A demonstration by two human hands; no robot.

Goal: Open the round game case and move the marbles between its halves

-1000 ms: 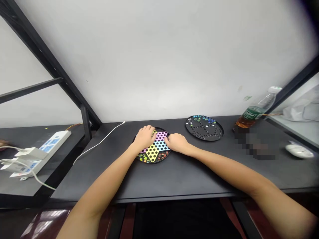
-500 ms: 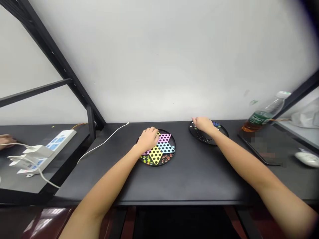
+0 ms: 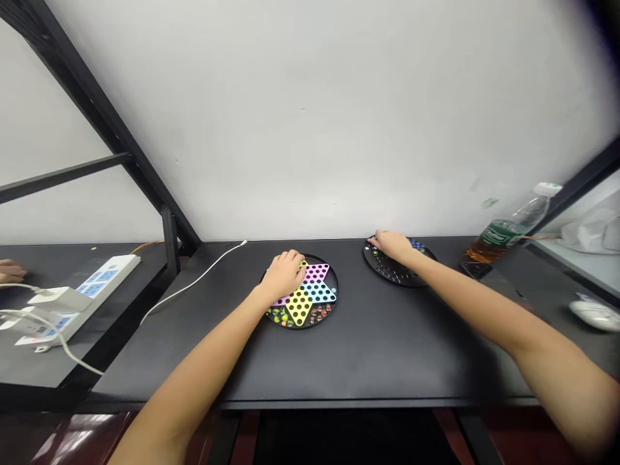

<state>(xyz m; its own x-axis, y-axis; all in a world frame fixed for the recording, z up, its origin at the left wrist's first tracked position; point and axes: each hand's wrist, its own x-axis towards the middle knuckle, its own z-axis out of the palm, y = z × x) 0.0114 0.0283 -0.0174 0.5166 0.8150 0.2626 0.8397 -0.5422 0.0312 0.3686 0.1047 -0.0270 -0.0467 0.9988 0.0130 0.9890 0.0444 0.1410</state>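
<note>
A round Chinese checkers board (image 3: 299, 303) lies on the table, its star patterned in yellow, pink and light blue with black holes. Green and yellow marbles (image 3: 279, 316) and red marbles (image 3: 320, 313) sit in its front side pockets. My left hand (image 3: 285, 272) lies over the board's left part, fingers stretched out and hiding what is beneath. To the right is a black round tray (image 3: 400, 276) with blue marbles (image 3: 417, 246) at its back. My right hand (image 3: 391, 244) is at the tray's back left with fingers pressed together; whatever they pinch is hidden.
A tilted drink bottle (image 3: 504, 229) stands at the right, near a dark phone-like object (image 3: 477, 268) and a white mouse (image 3: 595, 314). On the left are a white cable (image 3: 196, 279), a power strip (image 3: 99, 284) and another person's hand (image 3: 10, 272). The wall (image 3: 310, 129) rises behind.
The view has shifted slightly. My right hand has lowered a little at the tray's back left. My left hand stays on the board.
</note>
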